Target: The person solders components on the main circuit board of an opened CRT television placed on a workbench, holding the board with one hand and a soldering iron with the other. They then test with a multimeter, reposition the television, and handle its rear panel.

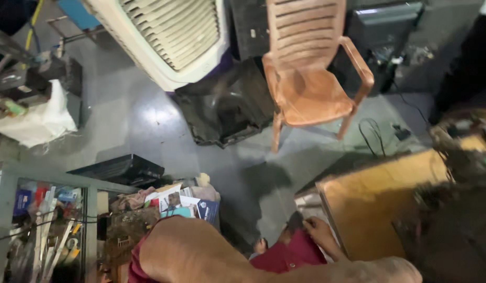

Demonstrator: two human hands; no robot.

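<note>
Only one of my hands shows, my right hand [320, 232], low in the view. It lies with bent fingers on maroon cloth [290, 257] over my lap, right against the near corner of a wooden board [369, 204]. Blur hides whether the fingers grip the cloth or the board's edge. My bare leg [201, 254] crosses the bottom of the picture, and a foot [261, 245] rests on the floor beside it. My left hand is out of sight.
An orange plastic chair [311, 78] stands on the grey floor [133, 120], beside a cream air cooler [169, 36] and a black casing [227, 105]. A metal rack [7, 183] of tools, papers [185, 202] and a white sack [41, 120] crowd the left. Cables [371, 136] and clutter lie right.
</note>
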